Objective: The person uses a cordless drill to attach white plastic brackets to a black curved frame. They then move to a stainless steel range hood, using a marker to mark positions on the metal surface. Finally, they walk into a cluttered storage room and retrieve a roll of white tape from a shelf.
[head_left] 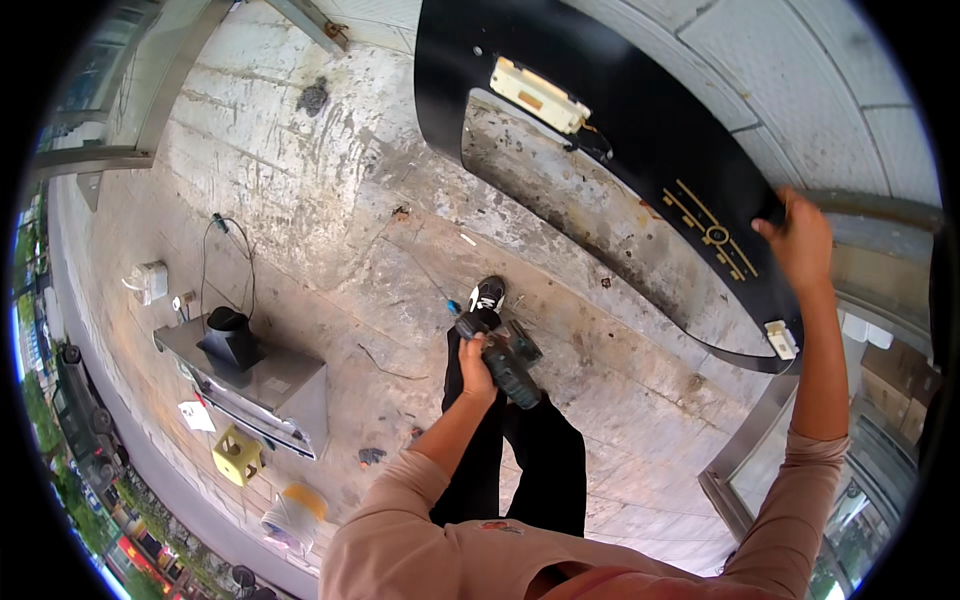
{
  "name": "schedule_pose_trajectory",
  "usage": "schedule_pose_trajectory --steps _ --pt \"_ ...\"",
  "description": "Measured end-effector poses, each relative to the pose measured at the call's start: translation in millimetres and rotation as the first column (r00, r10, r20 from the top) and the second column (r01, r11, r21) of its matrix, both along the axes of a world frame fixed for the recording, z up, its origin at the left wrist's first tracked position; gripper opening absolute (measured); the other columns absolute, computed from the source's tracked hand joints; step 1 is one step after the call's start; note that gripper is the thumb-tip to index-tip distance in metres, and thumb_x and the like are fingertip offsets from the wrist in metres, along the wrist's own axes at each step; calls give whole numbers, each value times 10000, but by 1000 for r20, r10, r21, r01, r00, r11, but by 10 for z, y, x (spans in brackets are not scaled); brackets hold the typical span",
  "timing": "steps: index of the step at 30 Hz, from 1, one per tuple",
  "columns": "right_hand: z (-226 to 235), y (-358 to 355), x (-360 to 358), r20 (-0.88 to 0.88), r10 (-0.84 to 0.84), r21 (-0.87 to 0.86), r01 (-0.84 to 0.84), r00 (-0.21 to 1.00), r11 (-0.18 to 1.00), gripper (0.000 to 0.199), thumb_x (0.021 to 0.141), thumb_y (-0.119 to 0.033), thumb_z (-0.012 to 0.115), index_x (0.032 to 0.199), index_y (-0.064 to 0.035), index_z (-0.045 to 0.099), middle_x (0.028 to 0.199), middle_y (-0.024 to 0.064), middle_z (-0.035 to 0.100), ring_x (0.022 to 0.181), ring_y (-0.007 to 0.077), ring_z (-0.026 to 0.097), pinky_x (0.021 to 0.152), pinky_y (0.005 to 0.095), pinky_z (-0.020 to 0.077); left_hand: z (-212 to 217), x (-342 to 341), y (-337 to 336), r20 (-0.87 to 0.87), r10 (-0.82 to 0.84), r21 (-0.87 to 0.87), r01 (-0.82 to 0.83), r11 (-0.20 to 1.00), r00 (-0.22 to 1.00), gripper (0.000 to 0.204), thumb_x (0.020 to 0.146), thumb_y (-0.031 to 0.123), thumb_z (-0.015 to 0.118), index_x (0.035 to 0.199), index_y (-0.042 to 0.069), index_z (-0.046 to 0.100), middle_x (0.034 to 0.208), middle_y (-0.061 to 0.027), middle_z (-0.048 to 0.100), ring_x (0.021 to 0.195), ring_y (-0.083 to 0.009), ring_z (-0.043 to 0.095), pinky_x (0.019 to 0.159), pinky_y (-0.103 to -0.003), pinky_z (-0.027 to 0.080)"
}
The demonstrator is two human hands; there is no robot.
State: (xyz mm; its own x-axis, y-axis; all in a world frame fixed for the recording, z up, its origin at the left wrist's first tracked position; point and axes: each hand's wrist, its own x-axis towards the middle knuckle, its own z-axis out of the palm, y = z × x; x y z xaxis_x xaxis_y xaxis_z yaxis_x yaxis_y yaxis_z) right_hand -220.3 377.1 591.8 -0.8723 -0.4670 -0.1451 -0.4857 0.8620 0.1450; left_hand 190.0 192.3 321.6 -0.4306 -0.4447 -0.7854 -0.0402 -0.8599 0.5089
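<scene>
My left hand (474,368) is wrapped round a dark cordless drill (512,378), held low over my legs. A thin rod with a blue end (453,306) shows at the drill's front; whether it is fixed there I cannot tell. At the right, my right hand (803,245) grips the outer edge of a large black panel (640,110) with a long cutout and gold markings. The panel stands tilted near the white wall. A cream-coloured box with wires (540,95) sits along the cutout's upper edge, and a small white part (781,340) is at the panel's near right corner.
On the left stands a metal cabinet (290,375) with a black object (230,338) on top. Near it are a yellow stool (237,455), a bucket (293,515) and a cable (204,270). Dark scraps (371,456) lie on the worn floor (330,180). White wall panels (800,80) rise behind the black panel.
</scene>
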Motion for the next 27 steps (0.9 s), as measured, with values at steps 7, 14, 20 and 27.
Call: schedule_pose_trajectory --steps 7,14,20,27 --pt "-121 325 173 513 169 -422 77 842 903 260 770 -164 731 944 1 630 769 141 628 705 270 602 649 365 459 1155 80 -1413 49 158 -323 -134 937 986 389 896 356 477 1079 16 527 845 -153 645 783 -251 618 703 -366 519" --pt "32 301 222 773 -46 -91 182 633 979 249 860 -203 663 800 23 578 588 48 474 548 142 430 520 343 375 1822 482 -2073 192 285 -505 -154 849 939 273 891 268 526 1035 39 487 842 -158 651 727 -229 624 663 -337 509" --pt "26 293 116 879 22 -90 120 477 989 235 891 -213 619 916 20 605 701 43 561 680 144 497 655 356 445 2012 1047 -1626 363 500 -537 -262 802 786 274 872 294 579 982 48 528 820 -81 618 719 -186 600 666 -322 493" --pt "-207 326 111 713 347 -443 7 610 897 282 875 -139 635 1069 64 604 927 181 662 898 254 633 810 360 470 2476 1411 -761 318 707 -680 -368 634 632 268 867 265 570 1008 37 555 804 -44 592 701 -150 559 659 -297 455"
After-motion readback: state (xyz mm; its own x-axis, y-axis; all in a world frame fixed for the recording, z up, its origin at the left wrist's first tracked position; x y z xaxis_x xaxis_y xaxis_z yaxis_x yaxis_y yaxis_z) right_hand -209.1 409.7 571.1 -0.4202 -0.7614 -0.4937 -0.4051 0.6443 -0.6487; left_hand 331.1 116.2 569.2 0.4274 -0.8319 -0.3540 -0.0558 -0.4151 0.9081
